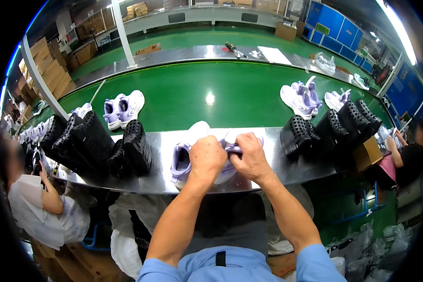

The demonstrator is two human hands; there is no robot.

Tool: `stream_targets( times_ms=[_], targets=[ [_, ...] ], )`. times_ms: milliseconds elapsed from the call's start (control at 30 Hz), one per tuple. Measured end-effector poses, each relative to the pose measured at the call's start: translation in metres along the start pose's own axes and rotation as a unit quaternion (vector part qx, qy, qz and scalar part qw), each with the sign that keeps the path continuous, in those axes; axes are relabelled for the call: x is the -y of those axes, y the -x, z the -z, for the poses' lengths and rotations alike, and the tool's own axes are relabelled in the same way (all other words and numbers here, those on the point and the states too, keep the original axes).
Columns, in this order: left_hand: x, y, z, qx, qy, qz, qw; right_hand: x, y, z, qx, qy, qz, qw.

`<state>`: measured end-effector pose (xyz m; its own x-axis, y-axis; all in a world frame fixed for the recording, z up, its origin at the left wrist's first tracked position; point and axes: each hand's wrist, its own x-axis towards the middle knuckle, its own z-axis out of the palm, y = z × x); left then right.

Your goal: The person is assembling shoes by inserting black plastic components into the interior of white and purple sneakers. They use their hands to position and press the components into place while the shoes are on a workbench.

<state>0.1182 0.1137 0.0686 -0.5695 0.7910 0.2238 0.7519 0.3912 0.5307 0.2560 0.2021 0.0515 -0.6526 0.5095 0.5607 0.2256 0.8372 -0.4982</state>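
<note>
Two white and lavender sneakers lie side by side on the metal ledge in front of me. The left sneaker [180, 162] shows its dark-lined opening, with its white toe pointing away from me. My left hand [207, 157] is closed in a fist between the two shoes, at the inner edge of the right sneaker [227, 175]. With bent fingers and thumb, my right hand [250, 157] grips the right sneaker's lavender upper edge near its opening. Both hands cover much of that shoe, so its laces and tongue are mostly hidden, as is whatever my left fingers pinch.
Black perforated blocks [135, 145] stand left of the shoes, and more black blocks [296, 136] stand right. Beyond the ledge, the green belt [183, 94] carries a left sneaker pair [123, 109] and a right pair [301, 98]. People sit at both sides.
</note>
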Motion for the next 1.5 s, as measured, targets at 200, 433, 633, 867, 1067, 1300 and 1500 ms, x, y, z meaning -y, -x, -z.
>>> stream_targets(
  times_ms=[200, 433, 633, 867, 1067, 1300, 1500],
  targets=[
    [0.002, 0.030, 0.011, -0.189, 0.051, -0.140, 0.971, 0.031, 0.005, 0.007, -0.155, 0.025, 0.025, 0.987],
    [-0.037, 0.024, 0.012, -0.071, -0.026, -0.076, 0.994, 0.048, 0.044, -0.032, -0.121, -0.083, -0.295, 0.944],
    [-0.020, 0.006, -0.009, -0.021, 0.086, 0.023, 0.996, 0.032, 0.037, -0.031, -0.107, -0.154, -0.381, 0.905],
    [-0.004, 0.023, -0.007, -0.072, 0.032, -0.126, 0.989, 0.029, 0.041, -0.036, -0.117, -0.162, -0.287, 0.937],
    [-0.005, 0.019, -0.007, -0.039, 0.017, -0.124, 0.991, 0.003, 0.053, -0.032, -0.022, -0.499, -0.349, 0.793],
    [-0.007, 0.019, 0.001, 0.029, 0.156, -0.016, 0.987, -0.011, -0.017, 0.038, -0.042, -0.537, -0.448, 0.713],
    [0.002, 0.024, 0.006, 0.041, 0.259, 0.040, 0.964, -0.022, -0.040, 0.039, 0.093, -0.609, -0.413, 0.671]
  ],
)
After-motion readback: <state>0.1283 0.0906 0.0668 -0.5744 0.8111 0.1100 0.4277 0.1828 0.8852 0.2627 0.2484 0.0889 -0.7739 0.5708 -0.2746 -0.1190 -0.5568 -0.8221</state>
